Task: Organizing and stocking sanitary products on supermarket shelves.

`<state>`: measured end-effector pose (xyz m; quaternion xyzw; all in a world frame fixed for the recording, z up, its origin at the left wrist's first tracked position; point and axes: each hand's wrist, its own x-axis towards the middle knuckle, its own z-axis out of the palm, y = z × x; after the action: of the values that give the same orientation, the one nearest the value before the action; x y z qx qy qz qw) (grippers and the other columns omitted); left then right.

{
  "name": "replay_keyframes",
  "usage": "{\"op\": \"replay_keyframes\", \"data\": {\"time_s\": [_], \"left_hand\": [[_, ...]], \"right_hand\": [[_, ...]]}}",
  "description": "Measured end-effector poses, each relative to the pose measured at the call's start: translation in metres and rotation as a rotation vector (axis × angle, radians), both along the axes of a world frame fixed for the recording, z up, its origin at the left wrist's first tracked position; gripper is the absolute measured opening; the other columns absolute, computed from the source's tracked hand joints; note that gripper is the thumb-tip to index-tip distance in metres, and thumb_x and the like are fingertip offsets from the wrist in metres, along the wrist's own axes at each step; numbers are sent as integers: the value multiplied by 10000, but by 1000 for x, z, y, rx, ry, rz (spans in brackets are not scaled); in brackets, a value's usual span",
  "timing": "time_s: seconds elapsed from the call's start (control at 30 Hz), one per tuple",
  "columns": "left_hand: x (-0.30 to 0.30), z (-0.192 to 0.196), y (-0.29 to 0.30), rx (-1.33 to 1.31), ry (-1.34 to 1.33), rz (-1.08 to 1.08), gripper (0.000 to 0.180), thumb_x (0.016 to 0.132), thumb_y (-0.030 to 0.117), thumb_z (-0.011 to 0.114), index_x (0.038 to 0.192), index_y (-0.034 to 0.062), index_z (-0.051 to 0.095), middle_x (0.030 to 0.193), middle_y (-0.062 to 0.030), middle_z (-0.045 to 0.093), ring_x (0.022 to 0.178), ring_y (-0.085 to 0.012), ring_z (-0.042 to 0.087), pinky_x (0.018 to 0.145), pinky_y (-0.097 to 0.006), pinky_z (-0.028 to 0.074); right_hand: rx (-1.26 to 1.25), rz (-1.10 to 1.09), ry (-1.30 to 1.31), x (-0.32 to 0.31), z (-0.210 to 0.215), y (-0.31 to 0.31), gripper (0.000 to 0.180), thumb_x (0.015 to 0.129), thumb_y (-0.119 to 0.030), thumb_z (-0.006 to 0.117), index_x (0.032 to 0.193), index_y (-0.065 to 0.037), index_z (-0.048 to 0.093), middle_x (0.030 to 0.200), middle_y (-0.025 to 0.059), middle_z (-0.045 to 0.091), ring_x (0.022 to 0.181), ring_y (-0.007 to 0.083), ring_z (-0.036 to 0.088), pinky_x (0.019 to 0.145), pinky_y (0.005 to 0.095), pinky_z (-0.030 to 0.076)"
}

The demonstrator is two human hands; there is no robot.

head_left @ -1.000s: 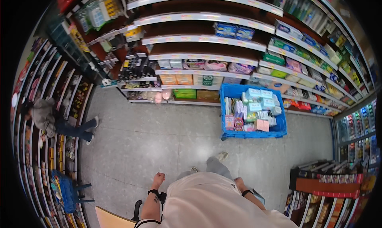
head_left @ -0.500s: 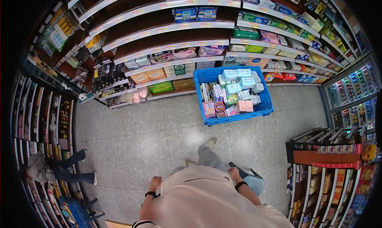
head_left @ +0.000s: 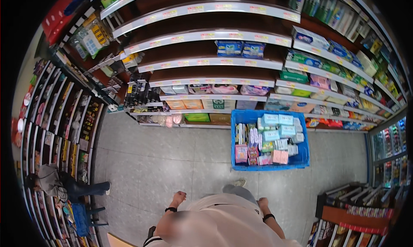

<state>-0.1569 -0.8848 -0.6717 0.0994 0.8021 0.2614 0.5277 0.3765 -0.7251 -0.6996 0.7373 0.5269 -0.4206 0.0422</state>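
My left hand (head_left: 179, 197) hangs in front of my body with its fingers curled in, and nothing shows in it. On the other side, my right hand (head_left: 263, 202) is low beside my shirt, its fingers also curled and nothing visible in them. Neither hand touches any goods. Ahead and to the right, a blue plastic crate (head_left: 306, 140) sits before the shelves. It holds pale blue packs (head_left: 271, 136), pink boxes (head_left: 280, 156), purple packs (head_left: 254, 137) and other small packages. My right hand is the nearer to the crate.
Shelving (head_left: 206, 37) spans the far side, several levels bare, with blue packs (head_left: 241, 48) on one. Shelves with goods stand left and right. A person (head_left: 51, 182) is at the left shelves beside a blue stool (head_left: 81, 219). A display stand (head_left: 357, 211) and a glass-door cooler (head_left: 389, 139) are at right.
My view has shifted, so the shelves and crate sit lower and further right in the picture. The light blue object beside my right hand no longer shows. Both hands stay low.
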Motion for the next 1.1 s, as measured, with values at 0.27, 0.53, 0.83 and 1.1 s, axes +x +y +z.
{"op": "replay_keyframes", "data": {"time_s": [0.27, 0.53, 0.83, 1.1], "left_hand": [[31, 13, 45, -23, -7, 125, 190, 873, 124, 625, 977, -34, 633, 817, -103, 660, 718, -188, 635, 641, -314, 551], [42, 27, 57, 27, 100, 125, 220, 881, 192, 609, 986, 2, 638, 831, -83, 676, 711, -182, 645, 632, -316, 517], [26, -5, 9, -105, -52, 126, 217, 874, 195, 624, 951, -6, 648, 819, -125, 677, 722, -209, 659, 638, -343, 551], [-23, -68, 63, 88, 161, -266, 219, 911, 224, 559, 919, 20, 638, 762, -114, 667, 688, -223, 662, 631, -348, 532]], "right_hand": [[275, 18, 148, 22, 0, 104, 396, 739, -335, 757, 590, 0, 606, 576, 183, 581, 525, 280, 578, 579, 437, 494], [74, -296, 500, 3, 2, 188, 398, 902, -386, 680, 699, -50, 617, 526, 6, 502, 386, 111, 437, 350, 277, 331], [-76, -470, 473, -2, 15, 202, 365, 873, -313, 726, 678, -11, 667, 499, 28, 520, 392, 119, 469, 362, 272, 336], [-220, -513, 510, -10, 20, 217, 335, 888, -283, 726, 681, -39, 630, 546, 19, 538, 383, 124, 447, 346, 273, 315]]}}
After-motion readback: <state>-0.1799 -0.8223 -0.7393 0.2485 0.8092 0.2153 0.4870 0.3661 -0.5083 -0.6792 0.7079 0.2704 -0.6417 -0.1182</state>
